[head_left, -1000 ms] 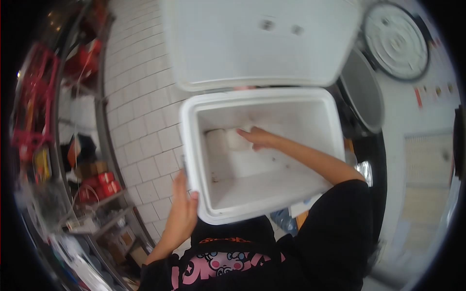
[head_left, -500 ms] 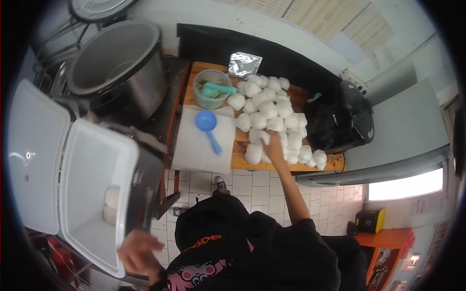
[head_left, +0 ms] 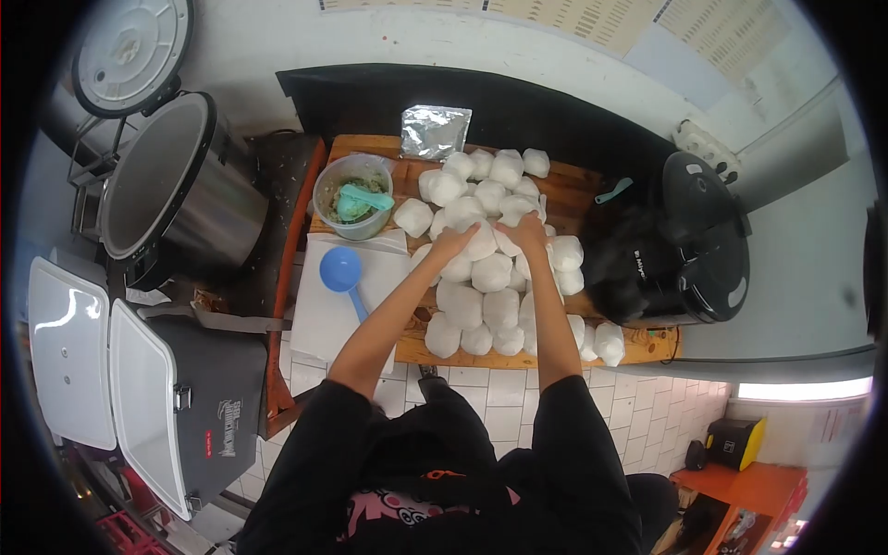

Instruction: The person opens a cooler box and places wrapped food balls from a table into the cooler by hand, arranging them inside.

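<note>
Head view: both bare hands were set among white wrapped bundles (head_left: 492,272) heaped on a wooden table (head_left: 652,347). The left hand (head_left: 453,242) and the right hand (head_left: 527,233) were held partly curled, thumbs turned inward, against bundles near the middle of the heap, seemingly so that these could be steadied from both sides; whether any was firmly gripped could not be told. The bundles were packed closely, touching, probably to save room between the plastic tub (head_left: 370,228) and the black cooker (head_left: 689,245). A turquoise scoop (head_left: 368,198) was rested in the tub, presumably for its contents, and a blue ladle (head_left: 340,269) was laid on a white sheet (head_left: 316,319), perhaps to be kept off the wood.
</note>
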